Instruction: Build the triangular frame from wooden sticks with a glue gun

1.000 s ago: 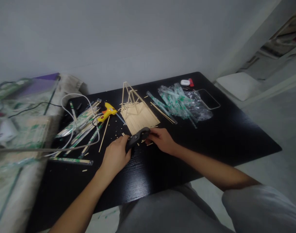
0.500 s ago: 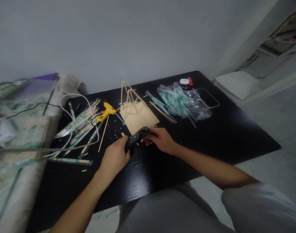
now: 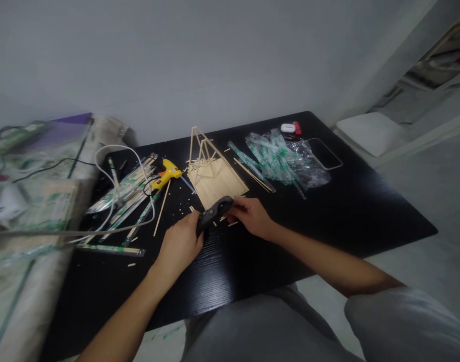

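Observation:
My left hand is wrapped around the handle end of a black hand tool with a rounded, hooked head, possibly a cutter. At the head of that tool, my right hand has thumb and fingers pinched together; whatever lies between them is hidden. Just beyond both hands stands a wooden stick structure: a flat base of pale sticks laid side by side, with triangular stick frames rising at its far side. Short stick offcuts lie near my right fingers.
A yellow glue gun lies left of the structure, near wrapped chopsticks and a white cable. Rightward are crumpled clear wrappers, a phone and a white earbud case. All rest on the black table.
The whole view has shifted very slightly. Both hands keep the same hold around the black tool, and nothing on the table has visibly moved.

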Demonstrator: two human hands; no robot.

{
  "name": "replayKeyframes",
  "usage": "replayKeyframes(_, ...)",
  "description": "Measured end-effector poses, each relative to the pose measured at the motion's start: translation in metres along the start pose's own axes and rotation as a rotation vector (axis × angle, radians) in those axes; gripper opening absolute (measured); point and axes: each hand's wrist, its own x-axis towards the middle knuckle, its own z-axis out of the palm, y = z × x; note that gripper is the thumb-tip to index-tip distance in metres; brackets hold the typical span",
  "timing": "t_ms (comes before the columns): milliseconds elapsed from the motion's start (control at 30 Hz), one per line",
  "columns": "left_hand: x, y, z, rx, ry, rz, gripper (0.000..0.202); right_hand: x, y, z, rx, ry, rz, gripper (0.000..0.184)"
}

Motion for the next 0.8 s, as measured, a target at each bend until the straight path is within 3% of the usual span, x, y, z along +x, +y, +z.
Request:
replayKeyframes(133,0.0017,-0.0005,0.0031,-0.029,0.032,0.013,0.025,-0.0004,-0.0021,-0.0022,-0.016,-0.013,-0.018,0.018)
replayKeyframes(800,-0.0006,0.0008,0.0000,-0.003,0.016,0.004,0.014,-0.0041,0.0010,-0.0025,-0.211,0.107,-0.132,0.016)
